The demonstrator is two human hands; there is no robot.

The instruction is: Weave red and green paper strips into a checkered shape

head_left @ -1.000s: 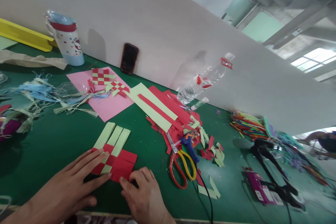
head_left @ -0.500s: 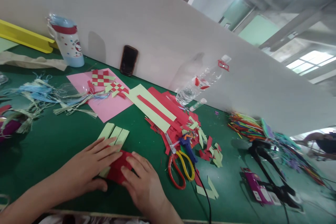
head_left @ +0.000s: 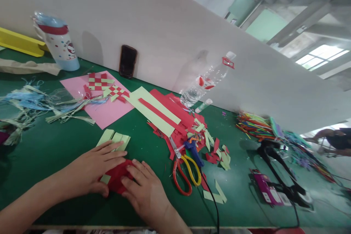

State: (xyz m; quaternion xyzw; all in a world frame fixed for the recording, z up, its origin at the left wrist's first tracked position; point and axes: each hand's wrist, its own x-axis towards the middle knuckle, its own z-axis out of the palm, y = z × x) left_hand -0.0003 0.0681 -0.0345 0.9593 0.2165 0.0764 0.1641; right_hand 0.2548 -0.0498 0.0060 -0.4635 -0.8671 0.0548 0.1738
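Woven paper [head_left: 116, 180] partly under left hand [head_left: 94, 168], right hand [head_left: 146, 189]; both loosely spread, resting on it, gripping nothing.

2 hands [head_left: 146, 190] on 1 weave [head_left: 117, 181]. Beyond grip: 2 checked pieces [head_left: 100, 82] on 1 pink sheet [head_left: 105, 111], 1 phone [head_left: 127, 61], 1 flask [head_left: 61, 45] (left), 1 bottle [head_left: 205, 82] (right), 1 glue stick [head_left: 203, 105]. Right of grip: 1 scissors [head_left: 180, 156], 1 glue gun [head_left: 195, 153].

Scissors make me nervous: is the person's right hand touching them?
Apart: the head view shows green tabletop between the right hand and the scissors.
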